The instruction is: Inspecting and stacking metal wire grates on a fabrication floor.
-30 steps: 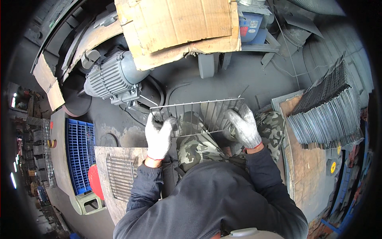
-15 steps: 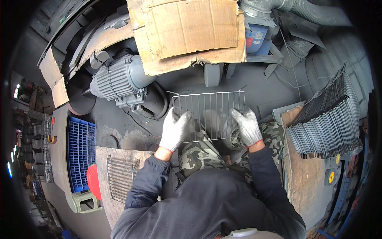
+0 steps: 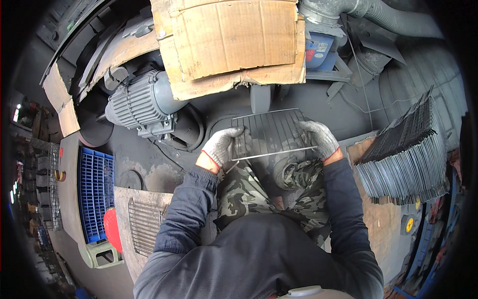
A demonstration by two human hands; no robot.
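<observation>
A rectangular wire rack of thin parallel rods is held up in front of my knees. My left hand, in a white knitted glove, grips its left side. The gloved right hand is closed round the right side. The rack's near edge shows bright, while its rods look dark against the floor. To my right, a tall leaning stack of similar wire racks rests on a board. Another wire rack lies on the flat surface by my left forearm.
Ahead stands a machine covered with cardboard, with a grey electric motor to its left. A blue plastic crate, a red round object and a green stool are at the left. A ribbed duct runs at the far right.
The rack in my hands has tilted, so its far and near edges look closer together. Both hands have shifted slightly and turned with it. My view has moved a little.
</observation>
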